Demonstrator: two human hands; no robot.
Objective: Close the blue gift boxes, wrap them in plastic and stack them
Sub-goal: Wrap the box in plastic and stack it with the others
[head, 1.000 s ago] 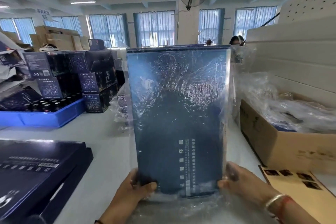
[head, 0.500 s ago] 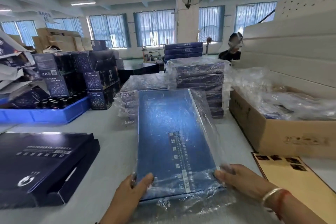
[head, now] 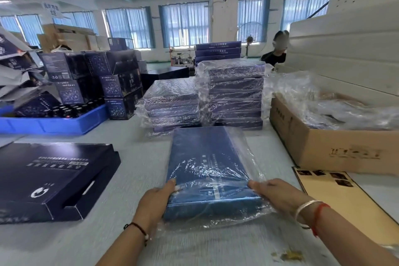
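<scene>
I am holding a closed flat blue gift box (head: 207, 164), sleeved in a clear plastic bag (head: 248, 157), lying flat on the grey table (head: 140, 157) at lower centre. My left hand (head: 155, 198) is gripping its near left corner and my right hand (head: 278, 194) is gripping the near right one, through the loose film. Just beyond, two stacks of wrapped blue boxes (head: 216, 97) are standing done. I judge stacking comes next. At left, a dark navy carton (head: 54, 177) is lying unwrapped.

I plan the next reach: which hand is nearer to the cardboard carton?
Right. The right hand holds the wrapped box's near right corner, toward the cardboard carton; the left hand holds the far side.
</scene>
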